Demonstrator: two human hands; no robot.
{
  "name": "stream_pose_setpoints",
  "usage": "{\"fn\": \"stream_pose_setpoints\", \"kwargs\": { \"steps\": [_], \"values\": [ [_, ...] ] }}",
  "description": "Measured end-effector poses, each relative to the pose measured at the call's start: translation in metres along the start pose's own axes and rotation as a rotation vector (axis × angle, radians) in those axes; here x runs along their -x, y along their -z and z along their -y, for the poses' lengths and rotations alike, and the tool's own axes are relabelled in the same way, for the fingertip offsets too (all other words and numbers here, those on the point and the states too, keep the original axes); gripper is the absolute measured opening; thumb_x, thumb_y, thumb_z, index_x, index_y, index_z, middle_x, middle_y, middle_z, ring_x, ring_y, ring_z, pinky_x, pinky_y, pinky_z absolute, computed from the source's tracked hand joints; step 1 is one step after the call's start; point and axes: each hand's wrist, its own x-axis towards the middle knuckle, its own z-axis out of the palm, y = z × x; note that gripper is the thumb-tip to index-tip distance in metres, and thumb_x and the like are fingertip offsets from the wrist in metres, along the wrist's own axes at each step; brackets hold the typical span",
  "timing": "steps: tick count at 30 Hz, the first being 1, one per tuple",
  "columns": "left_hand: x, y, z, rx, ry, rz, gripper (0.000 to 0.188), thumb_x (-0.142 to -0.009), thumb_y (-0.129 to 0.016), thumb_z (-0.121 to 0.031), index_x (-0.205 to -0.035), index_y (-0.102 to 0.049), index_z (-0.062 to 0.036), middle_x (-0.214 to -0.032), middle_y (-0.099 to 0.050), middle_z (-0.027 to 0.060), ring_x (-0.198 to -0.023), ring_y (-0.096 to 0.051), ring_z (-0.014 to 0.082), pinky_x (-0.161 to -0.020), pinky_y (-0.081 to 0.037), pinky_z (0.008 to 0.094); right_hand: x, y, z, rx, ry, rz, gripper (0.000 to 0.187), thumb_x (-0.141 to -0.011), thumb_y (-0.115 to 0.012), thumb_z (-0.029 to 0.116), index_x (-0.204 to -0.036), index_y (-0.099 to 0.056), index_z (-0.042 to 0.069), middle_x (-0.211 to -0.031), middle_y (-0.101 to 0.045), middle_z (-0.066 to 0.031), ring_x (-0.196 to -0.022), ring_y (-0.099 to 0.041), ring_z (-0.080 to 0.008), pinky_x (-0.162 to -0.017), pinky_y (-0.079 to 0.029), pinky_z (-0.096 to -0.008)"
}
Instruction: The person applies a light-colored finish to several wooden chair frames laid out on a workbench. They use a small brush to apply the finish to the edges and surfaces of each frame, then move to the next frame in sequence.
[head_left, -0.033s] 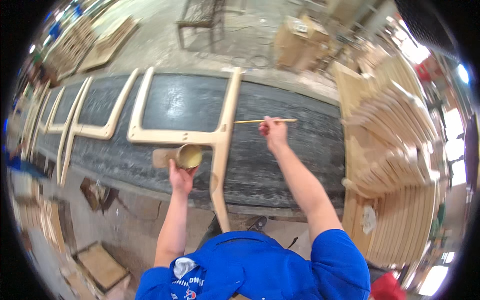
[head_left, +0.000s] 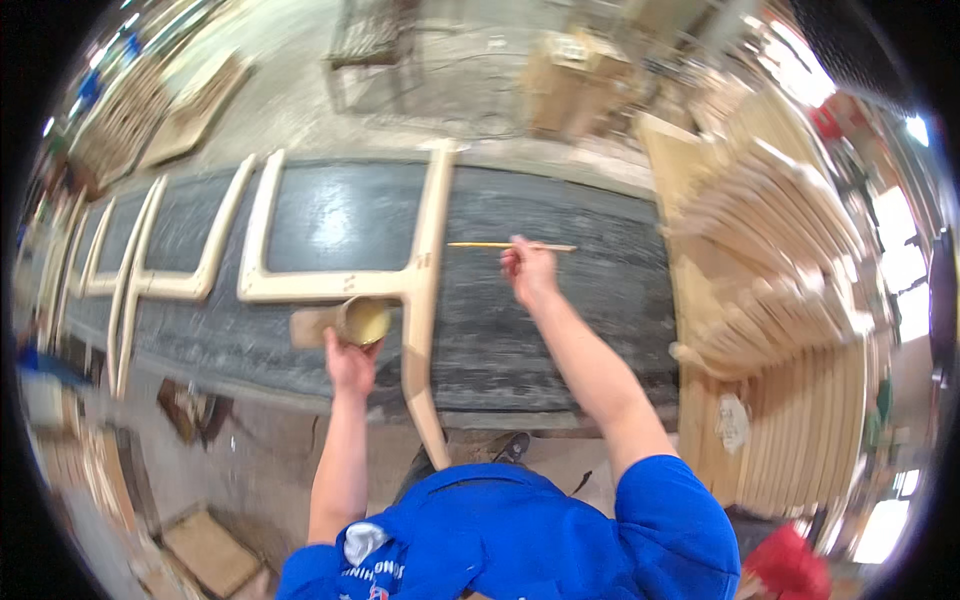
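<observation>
My left hand (head_left: 350,366) is closed around a brownish cup (head_left: 350,318) whose round mouth shows pale yellow contents. A tan flat shape juts out to the left of the cup; I cannot make out what it is. In my right hand (head_left: 530,272) a thin light wooden stick (head_left: 560,248) is pinched between the fingers, lying level with its tip pointing left. The tip ends just right of the pale wooden chair frame (head_left: 428,230), apart from it. This frame lies on the dark worktable (head_left: 560,350), one leg overhanging the near edge, and the cup is left of that leg.
More wooden frames (head_left: 180,285) lie on the table to the left. Stacked curved wooden parts (head_left: 760,240) rise at the right end. Cardboard boxes (head_left: 575,85) and a dark chair (head_left: 370,60) stand on the floor beyond. A shallow box (head_left: 210,550) sits low at the left.
The whole scene has shifted slightly left in view. My right hand and the stick have moved slightly left with it; both hands keep their holds.
</observation>
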Motion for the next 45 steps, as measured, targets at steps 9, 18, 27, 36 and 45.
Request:
{"fn": "stream_pose_setpoints", "kwargs": {
  "steps": [9, 18, 27, 36, 45],
  "values": [
    [0.078, -0.088, 0.092, 0.042, -0.020, 0.122, 0.049, -0.095, -0.036, -0.047, -0.132, -0.040, -0.0138, -0.131, -0.046, 0.0110, -0.116, -0.047, 0.0306, -0.097, -0.041, 0.0502, 0.185, 0.164, 0.337, 0.091, 0.648, 0.164, 0.021, -0.088, -0.046, 0.014, -0.087, -0.060, -0.002, -0.084, -0.064, -0.0139, -0.080, -0.061, -0.0211, -0.075, -0.050, -0.0324],
    [0.123, -0.117, 0.134, 0.080, -0.017, 0.060, 0.055, -0.096, -0.028, -0.050, -0.130, -0.040, -0.0080, -0.128, -0.048, 0.0139, -0.114, -0.049, 0.0334, -0.095, -0.042, 0.0535, 0.354, 0.482, 0.616, 2.162, 0.571, -0.966, 0.050, -0.085, -0.059, 0.037, -0.121, -0.054, 0.002, -0.115, -0.057, -0.0202, -0.106, -0.054, -0.0331, -0.091, -0.042, -0.0402],
    [0.183, -0.088, 0.080, 0.076, -0.246, -0.096, 0.063, -0.095, -0.023, -0.055, -0.130, -0.041, -0.0060, -0.127, -0.050, 0.0156, -0.112, -0.052, 0.0325, -0.097, -0.042, 0.0514, 0.288, 0.555, 0.529, 2.352, 0.023, -0.989, 0.057, -0.079, -0.064, 0.044, -0.113, -0.054, 0.000, -0.107, -0.056, -0.0217, -0.100, -0.052, -0.0374, -0.086, -0.041, -0.0443],
    [0.182, -0.037, 0.045, 0.139, -0.309, -0.122, 0.059, -0.096, -0.024, -0.051, -0.128, -0.042, -0.0052, -0.123, -0.052, 0.0152, -0.110, -0.053, 0.0319, -0.097, -0.042, 0.0507, 0.273, 0.459, 0.479, 2.313, 0.298, -0.917, 0.057, -0.073, -0.069, 0.045, -0.105, -0.054, 0.000, -0.102, -0.055, -0.0205, -0.097, -0.052, -0.0370, -0.083, -0.041, -0.0447],
    [0.138, -0.044, -0.004, 0.091, -0.286, -0.033, 0.059, -0.096, -0.025, -0.052, -0.125, -0.045, -0.0055, -0.119, -0.055, 0.0143, -0.109, -0.054, 0.0308, -0.092, -0.046, 0.0502, 0.315, 0.276, 0.461, 2.179, 1.080, -0.616, 0.057, -0.068, -0.073, 0.045, -0.098, -0.055, 0.000, -0.096, -0.055, -0.0193, -0.093, -0.052, -0.0367, -0.081, -0.041, -0.0452]
  ]
}}
